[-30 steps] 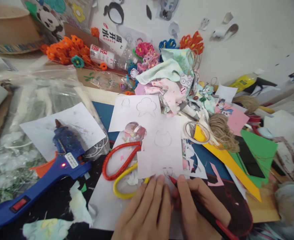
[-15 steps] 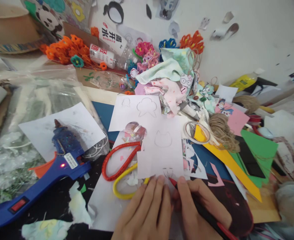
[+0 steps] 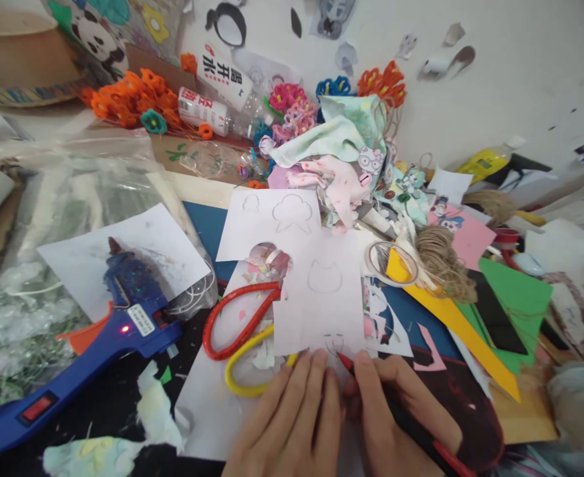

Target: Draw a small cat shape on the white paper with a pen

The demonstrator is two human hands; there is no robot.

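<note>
My right hand (image 3: 401,417) grips a red and black pen (image 3: 411,424), its red tip on the lower part of a white sheet of paper (image 3: 299,331). Beside it my left hand (image 3: 292,424) lies flat, fingers stretched out, pressing on the sheet's near edge. Pencil outlines show on the paper: a cat-ear shape in the middle and a few small strokes by the pen tip. Farther back, another sheet part (image 3: 237,232) carries a cloud-like outline. Scissors with a red handle loop (image 3: 212,331) and a yellow handle loop (image 3: 232,377) lie partly under the paper, left of the drawing.
A blue glue gun (image 3: 98,358) with a lit red light rests at left on white paper. Fabric scraps (image 3: 341,152) are heaped at the back. At right lie a tape roll (image 3: 390,262), twine (image 3: 443,258), a yellow strip (image 3: 465,338) and green card (image 3: 515,305).
The pen tip has shifted very slightly to the right and down. My left hand and the paper stay almost in place.
</note>
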